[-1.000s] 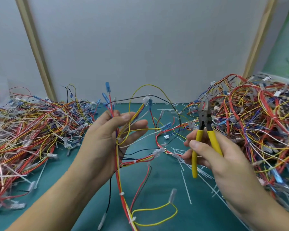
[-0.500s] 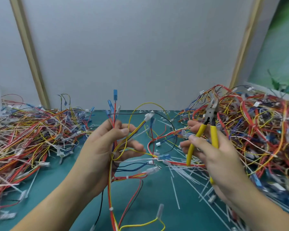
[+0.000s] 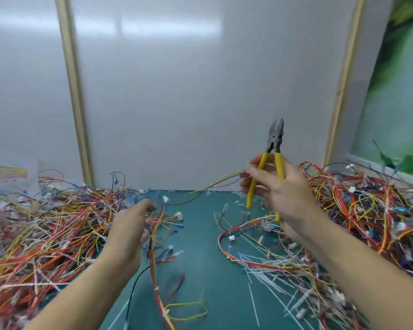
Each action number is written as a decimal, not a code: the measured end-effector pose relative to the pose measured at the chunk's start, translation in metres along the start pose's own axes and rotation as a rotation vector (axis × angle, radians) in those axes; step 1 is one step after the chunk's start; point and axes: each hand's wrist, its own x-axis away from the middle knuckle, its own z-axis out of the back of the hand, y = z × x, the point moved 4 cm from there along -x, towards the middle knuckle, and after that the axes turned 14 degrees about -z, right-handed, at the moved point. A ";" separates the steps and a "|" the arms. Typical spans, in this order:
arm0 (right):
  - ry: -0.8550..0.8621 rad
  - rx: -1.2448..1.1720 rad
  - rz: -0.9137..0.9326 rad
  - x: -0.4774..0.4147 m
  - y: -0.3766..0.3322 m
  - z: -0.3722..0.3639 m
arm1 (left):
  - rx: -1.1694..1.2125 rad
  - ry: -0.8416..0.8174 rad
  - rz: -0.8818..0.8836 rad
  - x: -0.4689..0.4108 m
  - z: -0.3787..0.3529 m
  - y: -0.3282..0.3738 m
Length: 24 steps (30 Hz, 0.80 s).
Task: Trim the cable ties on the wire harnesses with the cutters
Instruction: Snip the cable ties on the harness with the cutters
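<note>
While blurred, left hand [image 3: 128, 231], grip unclear.

Below the left fingers [image 3: 146, 206] and right fingers [image 3: 254, 173]: teal mat [image 3: 200, 234] ruled with thin white lines. Beyond both: glossy pale grey wall panel [image 3: 200, 91]. Up-left of the left fingers: light wooden strip [image 3: 74, 91], slightly tilted; up-right of the right fingers: second strip [image 3: 344, 91]. Further right: blurred green leafy picture [image 3: 396, 91]. Far left of the left fingers: pale sheet [image 3: 5, 173] with yellow band, unreadable.

Left hand [image 3: 129, 231] low, blurred, grip unclear. Right hand [image 3: 280, 189] held higher, fingers [image 3: 253, 173] wrapped round cutters [image 3: 275, 136].
</note>
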 end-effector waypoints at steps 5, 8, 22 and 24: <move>-0.076 0.259 0.153 0.006 0.003 -0.026 | -0.132 0.204 -0.148 -0.014 0.013 0.024; -0.118 0.258 0.112 0.013 0.024 -0.027 | -0.567 -0.095 -0.213 -0.011 0.002 0.026; -0.044 -0.022 -0.164 0.034 0.092 -0.004 | -0.393 -0.609 -0.692 0.074 -0.063 -0.016; -0.056 -0.004 -0.193 0.036 0.094 -0.005 | -0.236 -0.623 -0.507 0.070 -0.060 -0.024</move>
